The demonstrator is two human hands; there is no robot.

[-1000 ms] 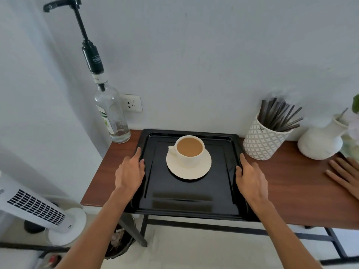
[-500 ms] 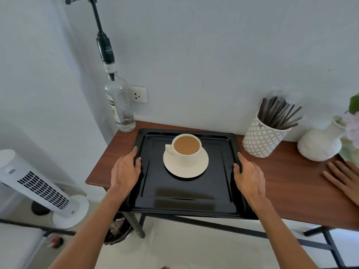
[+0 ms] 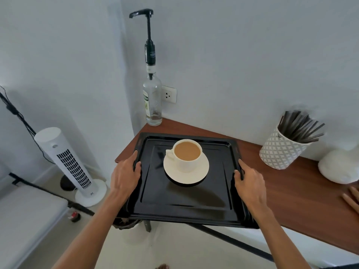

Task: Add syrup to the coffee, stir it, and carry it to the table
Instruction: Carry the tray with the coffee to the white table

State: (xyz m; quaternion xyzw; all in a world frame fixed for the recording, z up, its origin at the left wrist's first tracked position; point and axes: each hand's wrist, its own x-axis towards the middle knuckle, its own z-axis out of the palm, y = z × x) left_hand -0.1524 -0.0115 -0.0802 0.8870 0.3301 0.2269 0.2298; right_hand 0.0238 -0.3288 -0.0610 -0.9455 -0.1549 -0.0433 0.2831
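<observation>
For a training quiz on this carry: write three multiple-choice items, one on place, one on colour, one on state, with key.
1. Where does the cup stand? A. on the saucer, on the tray; B. beside the saucer; C. off the tray.
2. The tray's colour? A. white; B. black; C. red.
3. The left hand and right hand? A. hang free; B. lie flat; C. grip the tray's side rims.
Key: 1 A, the cup sits on the saucer inside the tray; 2 B, glossy black; 3 C, each hand clasps a rim.
</observation>
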